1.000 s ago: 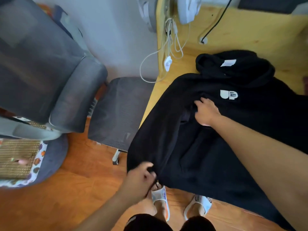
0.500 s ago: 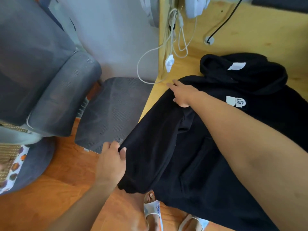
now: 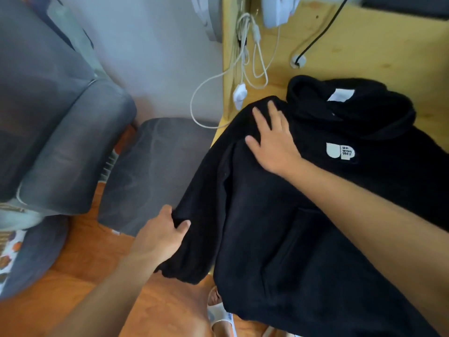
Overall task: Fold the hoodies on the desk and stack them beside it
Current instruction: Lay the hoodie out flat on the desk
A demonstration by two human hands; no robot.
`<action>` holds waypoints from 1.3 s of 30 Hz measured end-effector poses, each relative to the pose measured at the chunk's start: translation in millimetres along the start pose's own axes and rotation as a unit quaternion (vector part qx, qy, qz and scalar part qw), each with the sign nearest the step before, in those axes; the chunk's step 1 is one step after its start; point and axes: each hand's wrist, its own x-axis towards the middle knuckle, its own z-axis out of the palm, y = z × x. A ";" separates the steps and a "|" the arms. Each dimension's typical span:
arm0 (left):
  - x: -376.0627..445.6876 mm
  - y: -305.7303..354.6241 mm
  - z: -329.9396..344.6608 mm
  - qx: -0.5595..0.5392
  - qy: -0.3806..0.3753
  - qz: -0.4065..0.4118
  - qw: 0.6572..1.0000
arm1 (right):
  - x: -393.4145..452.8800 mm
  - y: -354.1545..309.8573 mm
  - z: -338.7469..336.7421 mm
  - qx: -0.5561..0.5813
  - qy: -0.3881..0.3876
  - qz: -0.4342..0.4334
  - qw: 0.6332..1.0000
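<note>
- The black hoodie (image 3: 303, 227) lies front up on the wooden desk (image 3: 376, 52), hood toward the far side, its lower part draped over the near desk edge.
- The left hand (image 3: 159, 237) grasps the sleeve (image 3: 194, 215), which hangs past the desk's left edge; thumb on top, fingers curled under the cloth.
- The right hand (image 3: 274, 139) lies flat with fingers spread on the hoodie's shoulder, near the desk's left edge, gripping nothing.
- White cables (image 3: 245, 76) dangle at that corner, just beside the shoulder.
- A grey chair seat (image 3: 155, 171) stands close against the desk's left side; a bigger grey chair (image 3: 48, 132) lies farther left.
- Orange wood floor (image 3: 85, 259) lies open between the chairs and the person's slippered foot (image 3: 220, 312).
</note>
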 end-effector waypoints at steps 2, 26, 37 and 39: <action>-17.5 0.1 2.7 -0.018 0.004 0.010 1.000 | -62.9 9.7 17.5 -0.087 -0.079 -0.053 0.992; -15.5 40.5 59.9 0.272 0.055 0.152 0.948 | -295.0 109.1 12.1 -0.181 -0.208 -0.147 0.950; -84.9 59.2 81.3 0.352 -0.009 0.446 0.823 | -351.1 194.1 -136.1 -0.008 0.281 0.274 0.920; -92.9 84.9 75.6 0.372 -0.035 0.387 0.843 | -352.9 242.4 -183.0 -0.031 0.294 0.341 0.893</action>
